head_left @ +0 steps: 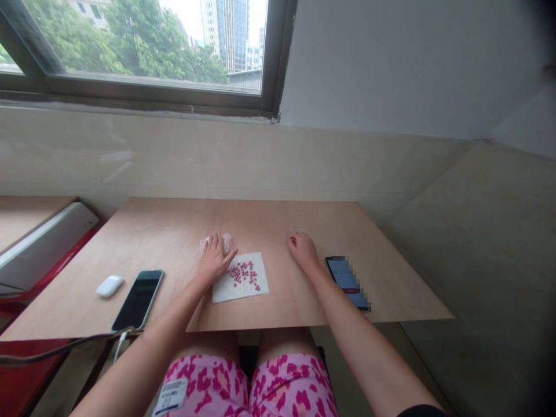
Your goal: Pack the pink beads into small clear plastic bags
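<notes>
My left hand (214, 259) lies palm down with its fingers spread, resting on a crinkled clear plastic bag (229, 243) that shows pink inside. Its thumb reaches over the upper left corner of a white paper napkin (220, 292). Several small pink beads (245, 272) are scattered across that napkin. To the right, my right hand (303, 249) is curled into a fist on the table. Whatever its fingers may hold is too small or hidden to name. Just beyond the fist, a thin, faint clear piece (299, 230) lies flat on the wood.
A lit phone (347, 282) lies right of my right forearm. On the left are a dark-screened phone (139, 300) with a white cable (120, 346) and a white earbud case (110, 286). The wooden table (269, 215) meets a tiled wall under a window.
</notes>
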Tool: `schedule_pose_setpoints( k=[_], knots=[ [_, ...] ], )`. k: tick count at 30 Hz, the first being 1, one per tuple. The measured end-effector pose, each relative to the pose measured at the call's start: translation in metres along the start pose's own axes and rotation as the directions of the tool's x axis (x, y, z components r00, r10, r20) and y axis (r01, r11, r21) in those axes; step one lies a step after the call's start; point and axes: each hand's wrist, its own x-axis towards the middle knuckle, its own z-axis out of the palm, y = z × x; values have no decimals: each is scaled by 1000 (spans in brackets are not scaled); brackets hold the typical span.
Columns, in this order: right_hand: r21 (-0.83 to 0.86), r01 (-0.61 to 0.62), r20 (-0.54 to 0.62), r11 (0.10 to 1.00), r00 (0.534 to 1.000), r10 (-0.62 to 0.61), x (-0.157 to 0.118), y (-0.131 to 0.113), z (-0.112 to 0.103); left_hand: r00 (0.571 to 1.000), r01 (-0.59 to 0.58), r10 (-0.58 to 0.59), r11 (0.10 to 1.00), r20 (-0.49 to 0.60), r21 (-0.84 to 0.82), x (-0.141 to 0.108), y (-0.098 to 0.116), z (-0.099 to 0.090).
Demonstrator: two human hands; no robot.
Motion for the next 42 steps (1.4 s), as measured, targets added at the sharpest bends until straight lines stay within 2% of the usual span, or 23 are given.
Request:
schedule_pose_setpoints(
  k=[3,6,8,10,11,13,15,16,18,19,20,21,22,24,26,30,32,36,42],
  knots=[
    [42,-37,-94,998,995,41,2,-9,-21,997,-19,12,995,-72,-95,-3,-2,-3],
    [243,-171,-169,955,962,215,1,-20,-45,984,-90,60,980,-166,-180,-14,3,-13],
    [451,-260,-140,854,924,356,-5,-30,-59,972,-123,72,966,-223,-228,-27,13,-25],
    [634,-310,-50,708,898,437,-17,-45,-69,966,-135,55,941,-252,-311,-44,31,-40],
    [709,-327,8,624,890,456,-25,-55,-72,972,-129,43,918,-230,-375,-54,43,-48],
    [815,-359,131,455,879,458,-44,-79,-75,995,-74,27,829,-92,-554,-77,68,-63],
    [865,-417,277,279,860,428,-66,-106,-76,996,69,-5,652,87,-755,-102,94,-72],
    [869,-455,353,195,845,402,-77,-120,-76,983,169,-23,521,184,-837,-114,105,-75],
    [850,-523,479,56,814,328,-99,-145,-76,932,361,-55,192,357,-913,-137,123,-77],
    [832,-554,530,2,796,292,-109,-155,-77,907,419,-61,36,416,-907,-148,128,-76],
    [813,-581,570,-40,779,262,-117,-163,-78,890,447,-62,-79,452,-891,-158,131,-76],
    [793,-605,602,-68,762,240,-125,-169,-79,879,459,-66,-153,473,-875,-166,133,-75],
    [775,-626,626,-83,746,227,-132,-172,-80,873,463,-72,-185,482,-867,-173,132,-75],
    [751,-657,653,-70,722,229,-144,-172,-82,873,459,-96,-170,478,-872,-183,127,-74],
    [741,-671,650,6,719,245,-154,-168,-82,880,449,-113,-120,461,-886,-188,119,-72],
    [734,-637,597,235,770,223,-169,-158,-76,913,401,-81,-4,400,-916,-188,109,-68],
    [732,-614,579,296,789,206,-174,-155,-72,930,367,-53,39,365,-929,-186,106,-66],
    [720,-619,578,315,785,221,-173,-152,-67,936,350,-56,62,347,-935,-179,100,-65],
    [674,-621,592,400,778,210,-162,-150,-69,904,402,-167,22,393,-915,-167,94,-68]
  ],
)
